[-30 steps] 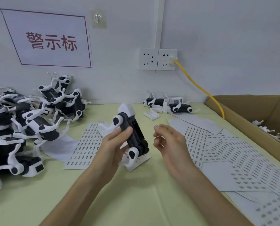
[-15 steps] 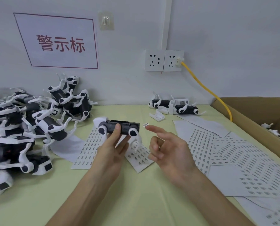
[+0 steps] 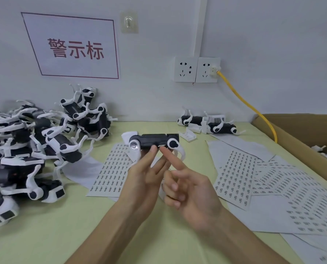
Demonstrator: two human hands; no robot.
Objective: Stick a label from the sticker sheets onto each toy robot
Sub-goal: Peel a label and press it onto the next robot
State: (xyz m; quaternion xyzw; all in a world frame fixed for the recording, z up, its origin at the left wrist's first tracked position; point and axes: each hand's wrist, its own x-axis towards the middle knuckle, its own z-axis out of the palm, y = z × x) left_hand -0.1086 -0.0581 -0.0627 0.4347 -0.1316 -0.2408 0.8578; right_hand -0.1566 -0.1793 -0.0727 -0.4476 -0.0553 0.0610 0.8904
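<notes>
A heap of toy robots, black bodies with white legs, fills the left side of the pale green table and leans against the far wall. Above it on the wall hangs a white sign with a red border and red Chinese characters, and just right of the sign is a clear adhesive hook.

A sticker sheet printed with rows of small labels lies flat near the middle, partly under the hands. The left hand holds one toy robot above this sheet, body level and lengthwise left to right, with thumb and fingers curled around its lower edge. The right hand has its index finger stretched straight, the tip pressing a small label against the near side of the robot's black body; its other fingers are loosely curled and hold nothing.

On the far wall sit two white wall sockets, and a yellow cable runs from the right one down towards the table's right edge. Below them, against the wall, lie two more toy robots, with a small white plastic part just in front.

More sticker sheets overlap across the right side of the table. A cardboard box stands at the far right; white robot legs show inside it.
</notes>
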